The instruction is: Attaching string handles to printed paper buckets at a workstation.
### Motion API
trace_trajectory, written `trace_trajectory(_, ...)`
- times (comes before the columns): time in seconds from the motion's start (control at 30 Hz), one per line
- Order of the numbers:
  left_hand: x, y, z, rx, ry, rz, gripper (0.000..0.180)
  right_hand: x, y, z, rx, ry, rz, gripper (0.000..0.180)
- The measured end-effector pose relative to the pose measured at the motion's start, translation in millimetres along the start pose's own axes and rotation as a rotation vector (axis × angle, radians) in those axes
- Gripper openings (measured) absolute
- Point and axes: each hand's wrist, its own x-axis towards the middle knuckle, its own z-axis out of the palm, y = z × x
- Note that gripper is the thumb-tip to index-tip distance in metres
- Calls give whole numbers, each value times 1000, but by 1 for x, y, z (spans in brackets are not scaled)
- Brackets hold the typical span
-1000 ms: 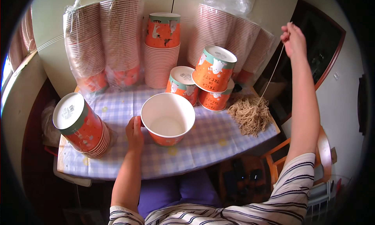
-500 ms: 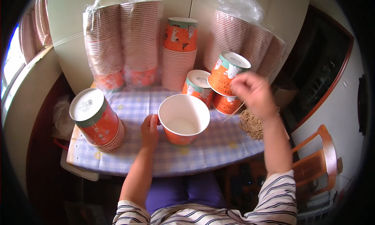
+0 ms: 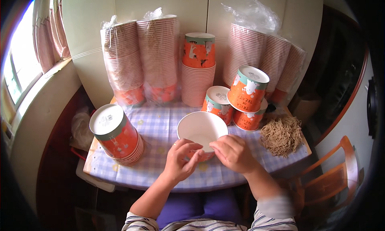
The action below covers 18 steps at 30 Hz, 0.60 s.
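Observation:
A white-lined orange paper bucket [image 3: 202, 125] stands upright, mouth up, at the middle of the table. Over its near rim both my hands come close together. My left hand [image 3: 183, 159] is at the near left of the rim, fingers bent and thumb apart, with nothing visible in it. At the near right, my right hand [image 3: 234, 154] is closed in a pinch; whatever is between its fingertips is too small or hidden to make out. To the right of the bucket lies a heap of tan cords [image 3: 282, 135].
An upside-down bucket stack [image 3: 116, 133] stands at left. Behind the bucket are inverted buckets, one [image 3: 249, 88] resting on others. Tall bagged stacks [image 3: 158, 58] and an unbagged stack [image 3: 198, 80] line the back. A wooden chair [image 3: 331, 179] is right of the checked table [image 3: 156, 167].
My right hand has come from the cord heap side to the bucket's near rim. My left hand has left the bucket's left side and moved in front of it. The view has shifted slightly.

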Motion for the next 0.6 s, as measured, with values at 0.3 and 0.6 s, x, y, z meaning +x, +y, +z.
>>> trace_trajectory(0.3,3,12,6,-4,-148,-10,10,-13,1,1,125,22,-63,23)
trace_trajectory(0.6,-16,22,3,-174,-173,-165,9,-25,-11,-3,349,34,51,26)
